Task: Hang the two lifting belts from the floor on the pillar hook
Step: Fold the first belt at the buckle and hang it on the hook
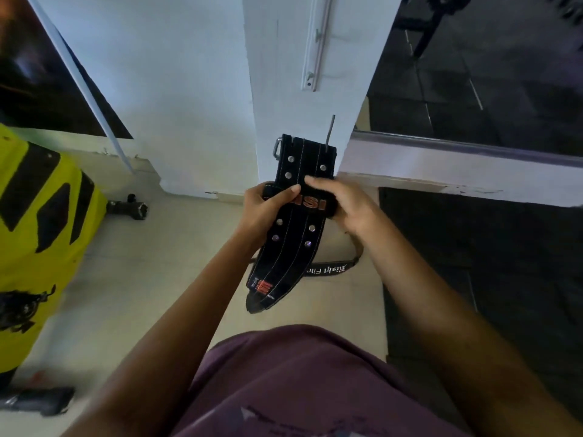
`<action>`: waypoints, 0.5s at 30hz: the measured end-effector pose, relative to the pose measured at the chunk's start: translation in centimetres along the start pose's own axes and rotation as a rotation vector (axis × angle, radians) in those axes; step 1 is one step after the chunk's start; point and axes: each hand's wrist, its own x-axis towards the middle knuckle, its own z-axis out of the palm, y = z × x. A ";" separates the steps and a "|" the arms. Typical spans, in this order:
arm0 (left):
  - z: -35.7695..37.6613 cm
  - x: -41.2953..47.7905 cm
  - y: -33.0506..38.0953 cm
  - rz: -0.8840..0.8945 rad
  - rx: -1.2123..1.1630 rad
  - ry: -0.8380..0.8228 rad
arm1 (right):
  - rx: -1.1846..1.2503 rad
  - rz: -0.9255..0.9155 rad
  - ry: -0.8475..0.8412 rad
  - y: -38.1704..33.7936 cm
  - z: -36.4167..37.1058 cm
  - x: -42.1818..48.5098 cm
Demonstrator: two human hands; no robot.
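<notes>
A black leather lifting belt (293, 247) with silver rivets, white stitching and red letters hangs in front of the white pillar (303, 74). Its top end reaches a thin metal hook rod (331, 130) sticking up from the pillar. My left hand (268, 206) grips the belt's left edge at the middle. My right hand (340, 203) holds its right edge at the same height. A second belt (331, 269), black with white lettering, lies on the floor behind the first, mostly hidden.
A yellow and black machine (44, 231) stands at the left, with a dark bar end (132, 208) on the floor beside it. A dark floor mat (489, 279) lies at the right. A white cable strip (315, 42) runs up the pillar.
</notes>
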 end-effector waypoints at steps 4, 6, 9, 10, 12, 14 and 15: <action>-0.1 1.0 0.7 -0.019 -0.088 0.101 | -0.151 0.025 -0.074 6.0 1.1 -2.8; 0.1 1.2 0.6 -0.040 -0.121 0.113 | -0.177 0.020 -0.072 7.3 1.3 -3.5; 0.4 1.1 0.1 -0.083 -0.134 0.097 | -0.017 -0.065 -0.076 5.3 0.8 -3.1; 0.5 0.9 -0.1 -0.095 -0.128 0.081 | 0.034 -0.085 -0.054 4.2 0.5 -2.7; 0.7 0.3 -0.5 -0.096 -0.107 0.032 | 0.005 -0.120 0.022 2.3 -0.1 -2.2; 0.9 0.1 -0.3 -0.086 -0.079 -0.021 | -0.084 -0.151 0.081 1.7 -0.7 -2.1; 1.0 0.2 0.3 -0.091 -0.076 -0.033 | -0.113 -0.159 0.098 1.8 -0.8 -2.3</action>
